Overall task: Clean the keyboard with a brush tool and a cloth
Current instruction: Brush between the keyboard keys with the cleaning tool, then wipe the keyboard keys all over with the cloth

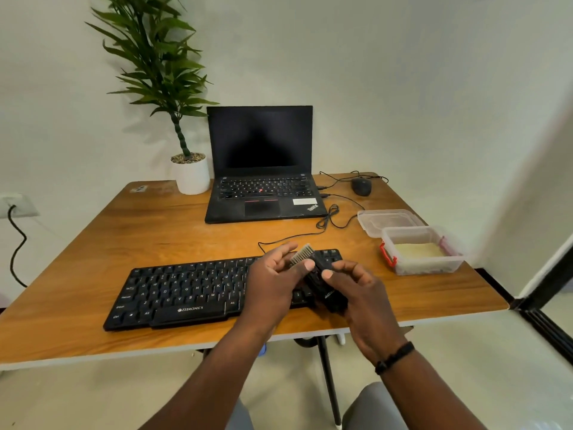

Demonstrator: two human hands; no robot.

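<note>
A black keyboard (186,290) lies along the front of the wooden table (148,225). Above its right half I hold a black brush tool (324,282) with a strip of pale bristles at its far end. My right hand (362,293) grips the tool's black body, thumb on top. My left hand (276,283) holds the tool near the bristles, its thumb pressed just below them and its fingers behind. No cloth is in view.
An open black laptop (263,181) stands at the back, a white potted plant (190,173) to its left and a mouse (361,186) with loose cables to its right. A clear box (421,252) and its lid (387,220) sit at the right edge.
</note>
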